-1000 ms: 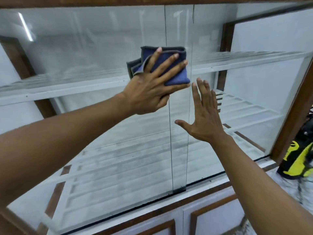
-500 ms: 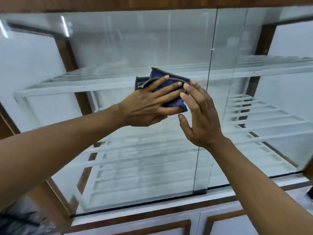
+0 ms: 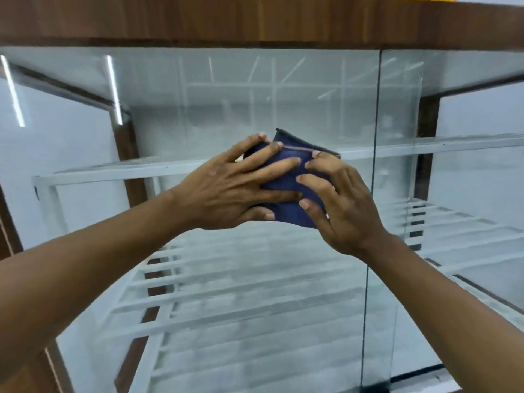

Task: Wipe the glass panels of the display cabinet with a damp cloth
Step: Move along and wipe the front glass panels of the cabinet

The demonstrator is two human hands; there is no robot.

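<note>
- While your left hand (image 3: 226, 194) lays straight fingers on the blue cloth (image 3: 289, 214), your right hand (image 3: 346, 205) grips its right side with bent fingers.
- Behind the cloth: the glass panel (image 3: 226, 95).

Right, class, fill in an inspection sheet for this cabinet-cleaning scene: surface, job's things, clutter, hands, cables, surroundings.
Surface: glass panel, hazy, with reflections.
Job's things: blue cloth, folded, between both hands.
Clutter: nothing seen.
Hands: left hand lies straight-fingered across the cloth; right hand curls round its right edge.
Cables: nothing seen.
Surroundings: white slatted shelves inside; wooden frame above.
</note>
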